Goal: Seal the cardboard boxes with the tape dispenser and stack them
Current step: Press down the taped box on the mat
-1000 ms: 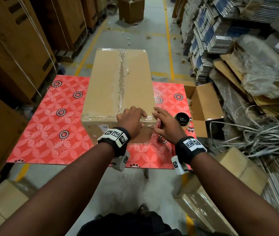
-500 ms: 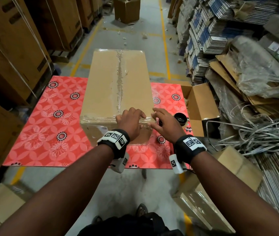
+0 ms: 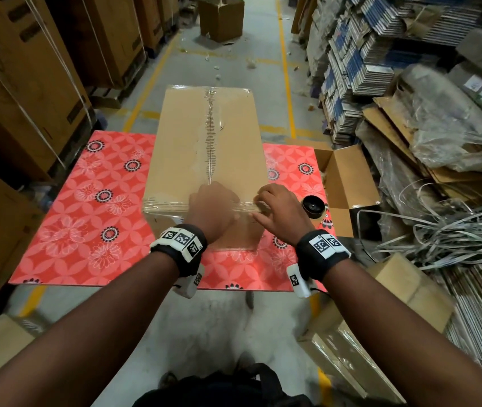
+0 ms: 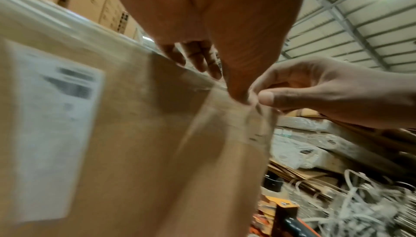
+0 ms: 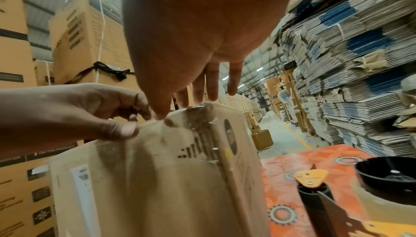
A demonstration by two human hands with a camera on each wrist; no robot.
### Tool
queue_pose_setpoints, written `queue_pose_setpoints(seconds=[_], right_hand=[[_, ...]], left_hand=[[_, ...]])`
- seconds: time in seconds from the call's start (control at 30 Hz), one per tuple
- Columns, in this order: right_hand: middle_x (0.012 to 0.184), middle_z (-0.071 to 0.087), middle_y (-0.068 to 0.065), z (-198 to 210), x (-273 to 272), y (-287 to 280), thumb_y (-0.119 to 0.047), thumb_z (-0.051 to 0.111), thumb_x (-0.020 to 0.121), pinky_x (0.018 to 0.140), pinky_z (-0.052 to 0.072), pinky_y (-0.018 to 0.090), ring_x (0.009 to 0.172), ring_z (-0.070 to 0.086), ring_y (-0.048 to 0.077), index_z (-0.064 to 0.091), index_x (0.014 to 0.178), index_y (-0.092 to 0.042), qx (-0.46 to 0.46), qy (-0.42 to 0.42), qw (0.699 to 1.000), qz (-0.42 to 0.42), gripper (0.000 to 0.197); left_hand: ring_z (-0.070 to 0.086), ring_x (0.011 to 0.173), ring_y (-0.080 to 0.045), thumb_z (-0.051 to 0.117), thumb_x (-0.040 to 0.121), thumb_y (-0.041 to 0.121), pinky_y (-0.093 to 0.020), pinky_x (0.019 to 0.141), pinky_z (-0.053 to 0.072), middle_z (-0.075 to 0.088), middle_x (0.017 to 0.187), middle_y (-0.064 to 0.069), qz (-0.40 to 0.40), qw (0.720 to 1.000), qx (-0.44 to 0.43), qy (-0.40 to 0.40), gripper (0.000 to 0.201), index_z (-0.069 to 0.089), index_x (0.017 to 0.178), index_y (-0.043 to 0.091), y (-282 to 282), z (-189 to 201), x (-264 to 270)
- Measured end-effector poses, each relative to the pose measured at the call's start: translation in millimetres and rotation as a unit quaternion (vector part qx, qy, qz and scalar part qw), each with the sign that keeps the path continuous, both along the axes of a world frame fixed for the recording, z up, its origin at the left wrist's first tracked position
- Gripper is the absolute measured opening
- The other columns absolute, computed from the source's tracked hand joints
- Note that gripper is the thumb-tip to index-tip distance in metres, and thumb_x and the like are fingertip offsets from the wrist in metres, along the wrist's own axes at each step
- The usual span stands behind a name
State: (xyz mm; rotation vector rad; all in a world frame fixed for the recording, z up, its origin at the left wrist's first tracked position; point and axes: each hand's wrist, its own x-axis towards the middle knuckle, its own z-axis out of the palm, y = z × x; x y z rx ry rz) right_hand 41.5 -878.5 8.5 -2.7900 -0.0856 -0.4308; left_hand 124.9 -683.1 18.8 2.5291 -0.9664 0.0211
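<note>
A warehouse aisle with a grey concrete floor (image 3: 260,71) and yellow lines, tall stacked cartons (image 3: 28,69) on the left, bundles of flattened cardboard (image 3: 360,54) and loose strapping (image 3: 454,230) on the right. In the middle stands a table (image 3: 81,218) covered in a red floral cloth. A closed cardboard box (image 3: 181,148) lies on it, its long axis running straight away from the person, a taped seam along the top centre. At the near top edge, the left hand (image 3: 211,208) pinches clear tape (image 3: 245,207) against the box, fingers curled; the right hand (image 3: 278,211) pinches the same strip just beside it, other fingers extended. The tape dispenser (image 3: 312,205) rests on the table right of the box.
</note>
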Motion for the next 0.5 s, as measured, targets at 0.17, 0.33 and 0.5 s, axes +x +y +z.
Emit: queue_pose_setpoints(seconds=[0.17, 0.33, 0.5], right_hand=[[0.097, 0.056, 0.007, -4.5, 0.0, 13.3, -0.021, 0.073, 0.076, 0.073, 0.047, 0.040, 0.090, 0.050, 0.028, 0.064, 0.095, -0.011, 0.015, 0.000, 1.000, -0.017, 0.023], [0.094, 0.055, 0.007, 6.5, 9.0, 35.8, -0.036, 0.075, 0.075, 0.073, 0.044, 0.042, 0.089, 0.051, 0.030, 0.060, 0.091, -0.015, -0.042, 0.020, 0.998, -0.048, 0.030], [0.091, 0.054, 0.003, 10.3, 25.6, 61.0, -0.049, 0.068, 0.073, 0.073, 0.039, 0.039, 0.088, 0.051, 0.027, 0.059, 0.089, -0.019, -0.031, 0.032, 0.997, -0.063, 0.035]], left_hand=[[0.046, 0.106, -0.019, 0.074, 0.079, 0.028, -0.038, 0.089, 0.033, 0.052, 0.111, 0.006, -0.005, 1.000, 0.012, -0.023, 0.038, 0.057, 0.112, 0.036, 38.2, -6.1, 14.3], [0.044, 0.107, -0.016, 0.074, 0.077, 0.033, -0.037, 0.088, 0.029, 0.052, 0.112, 0.008, 0.002, 1.000, 0.010, -0.026, 0.039, 0.056, 0.111, 0.038, 57.2, -6.7, 17.9], [0.046, 0.104, -0.019, 0.069, 0.082, 0.034, -0.038, 0.087, 0.031, 0.052, 0.108, 0.006, 0.015, 1.000, -0.001, -0.024, 0.029, 0.057, 0.109, 0.038, 76.5, -6.4, 29.4]])
